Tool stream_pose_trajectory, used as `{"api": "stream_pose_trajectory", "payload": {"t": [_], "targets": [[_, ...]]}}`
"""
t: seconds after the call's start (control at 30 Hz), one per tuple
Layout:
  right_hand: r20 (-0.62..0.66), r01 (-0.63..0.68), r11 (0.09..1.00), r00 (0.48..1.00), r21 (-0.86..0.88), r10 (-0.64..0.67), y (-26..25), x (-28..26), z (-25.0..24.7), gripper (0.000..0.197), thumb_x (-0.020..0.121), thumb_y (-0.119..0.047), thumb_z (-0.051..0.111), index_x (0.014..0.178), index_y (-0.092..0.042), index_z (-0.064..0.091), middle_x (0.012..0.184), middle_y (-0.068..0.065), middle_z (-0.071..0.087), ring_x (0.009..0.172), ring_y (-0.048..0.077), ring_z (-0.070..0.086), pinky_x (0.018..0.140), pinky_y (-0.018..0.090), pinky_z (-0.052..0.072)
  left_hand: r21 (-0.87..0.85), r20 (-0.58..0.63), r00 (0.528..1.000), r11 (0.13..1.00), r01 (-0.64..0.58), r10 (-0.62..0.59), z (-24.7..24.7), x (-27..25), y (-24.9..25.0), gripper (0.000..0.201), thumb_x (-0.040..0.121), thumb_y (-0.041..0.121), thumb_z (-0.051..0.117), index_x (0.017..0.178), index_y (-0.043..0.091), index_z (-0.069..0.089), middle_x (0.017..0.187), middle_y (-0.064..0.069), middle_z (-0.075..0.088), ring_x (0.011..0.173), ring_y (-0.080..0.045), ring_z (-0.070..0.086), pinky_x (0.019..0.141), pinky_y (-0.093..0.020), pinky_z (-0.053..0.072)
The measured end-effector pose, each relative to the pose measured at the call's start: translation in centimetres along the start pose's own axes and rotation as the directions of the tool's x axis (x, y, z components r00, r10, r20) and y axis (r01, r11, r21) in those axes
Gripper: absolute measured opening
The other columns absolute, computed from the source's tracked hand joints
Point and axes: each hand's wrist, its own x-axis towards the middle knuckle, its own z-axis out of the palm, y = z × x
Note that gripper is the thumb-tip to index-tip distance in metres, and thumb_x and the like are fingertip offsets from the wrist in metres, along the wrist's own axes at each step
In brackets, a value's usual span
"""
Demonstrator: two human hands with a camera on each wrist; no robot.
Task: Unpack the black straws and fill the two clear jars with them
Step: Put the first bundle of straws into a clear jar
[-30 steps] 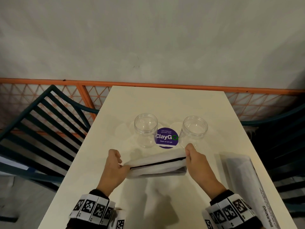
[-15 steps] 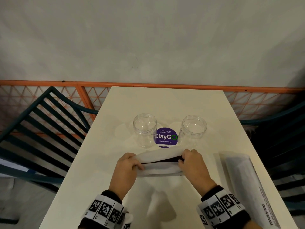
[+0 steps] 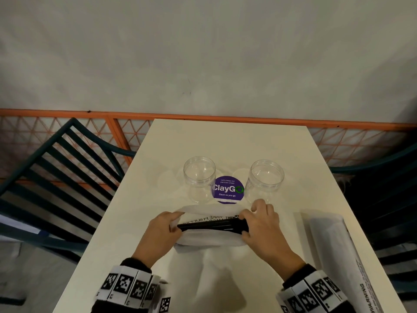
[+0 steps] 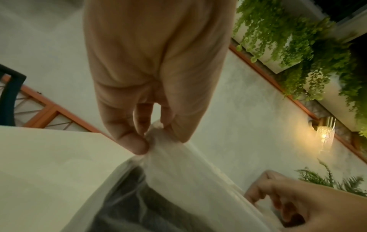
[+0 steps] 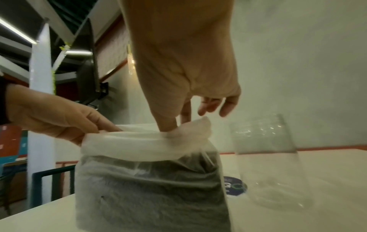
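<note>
A frosted plastic bag [image 3: 209, 239] of black straws [image 3: 212, 226] stands on the white table [image 3: 225, 143] in front of me, its top spread wide. My left hand [image 3: 172, 224] pinches the bag's left top edge [image 4: 157, 133]. My right hand [image 3: 246, 224] pinches the right top edge [image 5: 188, 130], thumb inside the mouth. Through the plastic the straws show as a dark mass [image 5: 151, 196]. Two clear jars, one on the left [image 3: 199, 177] and one on the right [image 3: 266, 179], stand open and bare just beyond the bag.
A purple round sticker [image 3: 228, 189] lies between the jars. A second long wrapped packet [image 3: 338, 256] lies along the table's right edge. Dark slatted chairs [image 3: 56, 177] flank the table; an orange railing [image 3: 203, 118] and a wall are behind.
The bag's mouth was a thin slit a second ago; both hands have pulled the edges apart and folded them down, so the black straws now show from above.
</note>
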Motion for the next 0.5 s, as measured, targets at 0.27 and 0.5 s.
{"api": "stream_pose_trajectory", "payload": {"t": [0.27, 0.5], "targets": [[0.050, 0.391, 0.895, 0.911, 0.217, -0.410, -7.1, 2.9, -1.1, 0.033, 0.088, -0.014, 0.054, 0.120, -0.010, 0.058, 0.116, 0.010, 0.062, 0.107, 0.026, 0.055, 0.091, 0.035, 0.044, -0.067, -0.100, 0.979, 0.981, -0.183, 0.176, -1.4, -0.4, 2.4, 0.042, 0.077, -0.006, 0.053, 0.110, 0.015, 0.065, 0.098, 0.013, 0.050, 0.088, 0.011, 0.050, 0.072, 0.000, 0.037], [0.121, 0.416, 0.829, 0.864, 0.373, -0.488, -7.5, 3.9, -1.2, 0.042, 0.088, -0.009, 0.050, 0.129, -0.015, 0.046, 0.129, 0.007, 0.054, 0.117, 0.021, 0.048, 0.095, 0.028, 0.040, -0.130, -0.056, 0.971, 0.962, -0.239, 0.234, -2.6, -1.2, 3.3, 0.040, 0.078, 0.004, 0.055, 0.108, 0.029, 0.066, 0.109, 0.011, 0.052, 0.079, -0.004, 0.056, 0.068, -0.006, 0.042]]}}
